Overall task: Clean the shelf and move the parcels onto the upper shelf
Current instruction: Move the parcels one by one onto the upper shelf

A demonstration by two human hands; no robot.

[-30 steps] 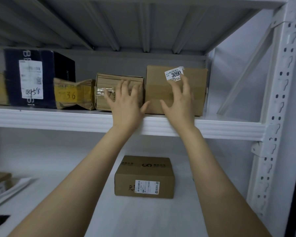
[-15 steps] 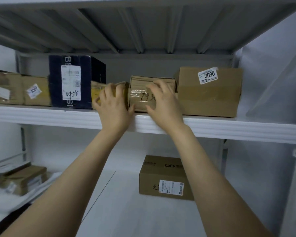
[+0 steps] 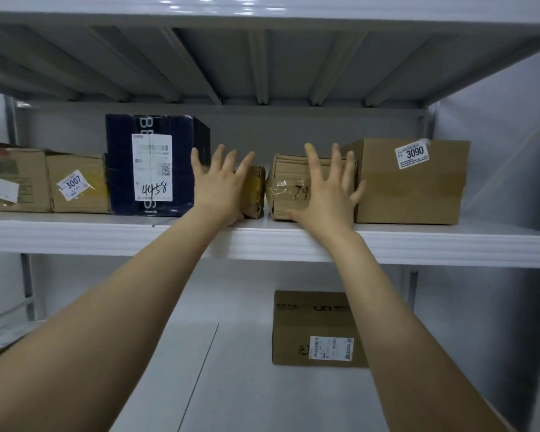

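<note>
A person faces white metal shelving, both arms stretched forward. The upper shelf (image 3: 449, 244) holds a row of parcels. The left hand (image 3: 220, 188) lies flat, fingers spread and straight, against a small parcel (image 3: 256, 194) wrapped in crumpled brown paper and yellow tape, just beside a tall blue box (image 3: 122, 169). The right hand (image 3: 326, 191), also splayed and gripping nothing, lies against a taped parcel (image 3: 286, 185) of layered cardboard, just beside a carton (image 3: 418, 194) labelled 3090.

One brown box (image 3: 312, 325) sits on the lower shelf (image 3: 231, 385), below the right arm, not yet moved up.

The small parcel looks soft and light; it should slide under a flat palm. The taped parcel looks stiffer. The brown box seems rigid, so two hands on opposite sides would suit; its weight cannot be judged.
</note>
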